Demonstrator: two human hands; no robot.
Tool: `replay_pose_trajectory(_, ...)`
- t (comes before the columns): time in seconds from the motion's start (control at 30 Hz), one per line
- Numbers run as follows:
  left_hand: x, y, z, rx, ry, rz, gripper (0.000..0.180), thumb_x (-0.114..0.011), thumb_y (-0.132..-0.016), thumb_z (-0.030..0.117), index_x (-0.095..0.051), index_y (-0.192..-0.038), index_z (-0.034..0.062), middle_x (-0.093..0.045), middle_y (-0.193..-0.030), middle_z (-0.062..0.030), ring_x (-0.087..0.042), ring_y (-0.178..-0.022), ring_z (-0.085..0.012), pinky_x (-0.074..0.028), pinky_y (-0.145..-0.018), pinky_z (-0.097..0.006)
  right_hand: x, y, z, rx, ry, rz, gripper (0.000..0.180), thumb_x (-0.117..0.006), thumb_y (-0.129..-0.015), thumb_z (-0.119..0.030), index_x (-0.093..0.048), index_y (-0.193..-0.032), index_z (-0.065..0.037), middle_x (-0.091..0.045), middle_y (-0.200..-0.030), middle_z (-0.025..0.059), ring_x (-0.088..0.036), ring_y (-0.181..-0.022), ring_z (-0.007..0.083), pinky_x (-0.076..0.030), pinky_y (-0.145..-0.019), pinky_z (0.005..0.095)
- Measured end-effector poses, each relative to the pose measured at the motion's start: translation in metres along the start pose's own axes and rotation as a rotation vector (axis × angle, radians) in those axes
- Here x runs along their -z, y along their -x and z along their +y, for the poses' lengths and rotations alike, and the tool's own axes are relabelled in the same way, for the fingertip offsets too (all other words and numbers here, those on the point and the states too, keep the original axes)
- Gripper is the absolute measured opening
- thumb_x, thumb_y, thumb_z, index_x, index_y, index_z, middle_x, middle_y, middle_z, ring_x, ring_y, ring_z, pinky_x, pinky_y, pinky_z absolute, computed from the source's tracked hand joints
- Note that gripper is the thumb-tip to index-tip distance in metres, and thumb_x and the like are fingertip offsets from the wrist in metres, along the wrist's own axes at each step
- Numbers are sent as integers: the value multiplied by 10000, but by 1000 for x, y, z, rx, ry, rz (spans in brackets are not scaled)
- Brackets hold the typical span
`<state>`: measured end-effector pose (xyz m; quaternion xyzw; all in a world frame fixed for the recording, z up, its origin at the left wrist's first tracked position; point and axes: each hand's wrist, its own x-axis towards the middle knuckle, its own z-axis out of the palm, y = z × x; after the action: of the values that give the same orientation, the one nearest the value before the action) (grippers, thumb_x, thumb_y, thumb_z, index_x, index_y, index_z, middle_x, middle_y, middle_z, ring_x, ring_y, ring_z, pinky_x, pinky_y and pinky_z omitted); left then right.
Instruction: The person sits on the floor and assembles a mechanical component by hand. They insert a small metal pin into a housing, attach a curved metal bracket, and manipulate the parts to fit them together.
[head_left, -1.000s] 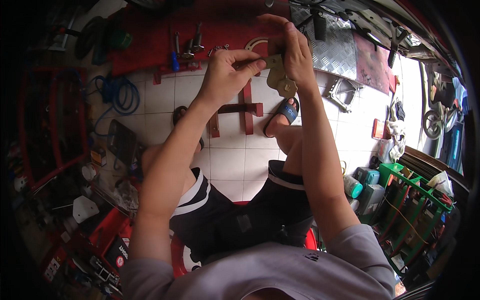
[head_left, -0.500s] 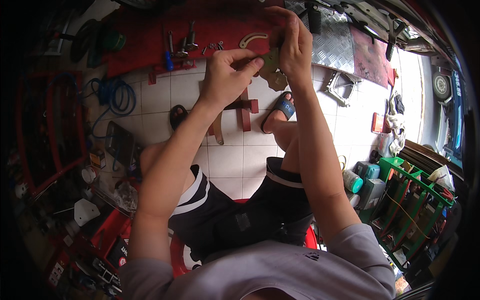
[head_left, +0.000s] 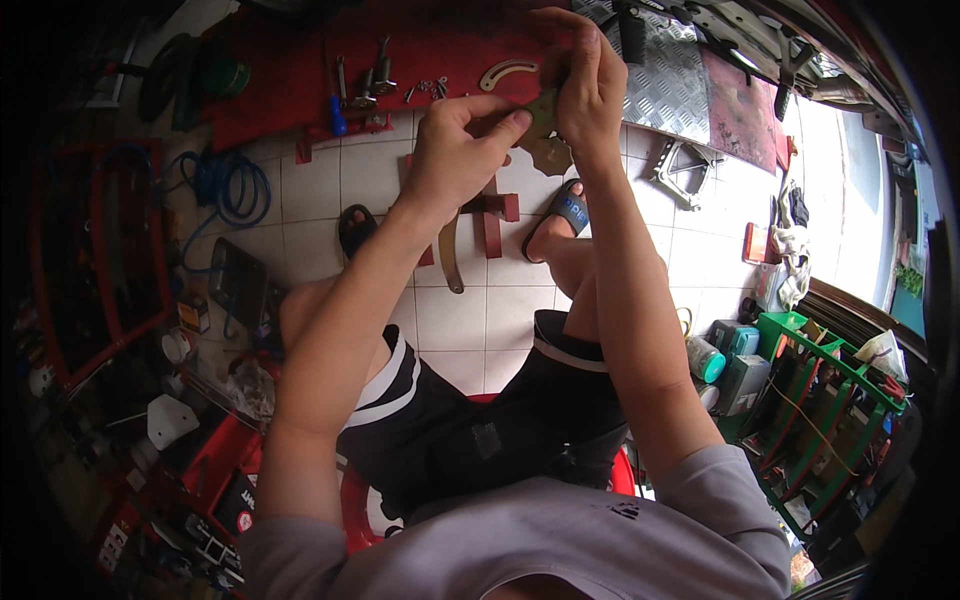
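In front of me, above the floor at the edge of the red bench, my left hand (head_left: pixel 460 145) pinches a flat brass-coloured metal plate (head_left: pixel 547 152) with a scalloped edge between thumb and fingers. My right hand (head_left: pixel 592 95) is closed around the plate's other side, its fingers bent and its palm covering part of it. A long curved brass-coloured metal strip (head_left: pixel 451 262) hangs below my left wrist. Its top is hidden by the hand, so whether it joins the plate cannot be told. Beyond my hands a slotted curved metal piece (head_left: pixel 508 72) lies on the bench.
On the red bench (head_left: pixel 285 100) lie a blue-handled screwdriver (head_left: pixel 338 120), a wrench (head_left: pixel 342 82) and several small bolts (head_left: pixel 427 90). A red metal stand (head_left: pixel 492 225) is between my feet. A coiled blue hose (head_left: pixel 240 195) lies left; a green rack (head_left: pixel 820 400) stands right.
The curved strip below my left wrist has swung slightly to the right. The plate has tilted a little, and my left hand has shifted slightly right. Both hands keep their hold.
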<state>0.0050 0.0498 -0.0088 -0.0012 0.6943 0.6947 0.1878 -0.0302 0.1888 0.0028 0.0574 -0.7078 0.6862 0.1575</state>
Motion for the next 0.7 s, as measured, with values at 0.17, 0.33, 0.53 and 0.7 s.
replay_pose_trajectory(0.17,4,-1,-3,59,46,-11,182,-640,-878,194,-684,-965,41,-644,-790,2,-525,-649,-50,-444,-618,-212,-1,0,4,-3,30,-35,443,-321,-1014,-352,-600,-1070,-12,-383,-501,-58,-323,-440,26,-253,-422,206)
replay_pose_trajectory(0.33,12,-2,-3,139,214,-28,168,-628,-878,187,-690,-951,49,-651,-798,4,-505,-628,-48,-417,-623,-211,11,-4,13,-72,51,-194,427,-333,-1010,-313,-628,-1042,-6,-565,-650,1,-490,-581,41,-384,-533,205)
replay_pose_trajectory(0.53,19,-10,-9,183,311,-118,172,-619,-878,190,-685,-926,39,-647,-770,7,-502,-607,-50,-410,-604,-211,36,-15,28,-214,59,-402,405,-463,-955,-343,-670,-914,3,-616,-708,36,-544,-702,89,-428,-645,245)
replay_pose_trajectory(0.7,26,-9,-6,174,341,-88,147,-632,-866,157,-693,-901,29,-648,-743,-10,-496,-585,-55,-407,-554,-210,36,-9,16,-207,196,-500,330,-522,-907,-284,-646,-861,18,-598,-704,57,-528,-660,120,-421,-595,268)
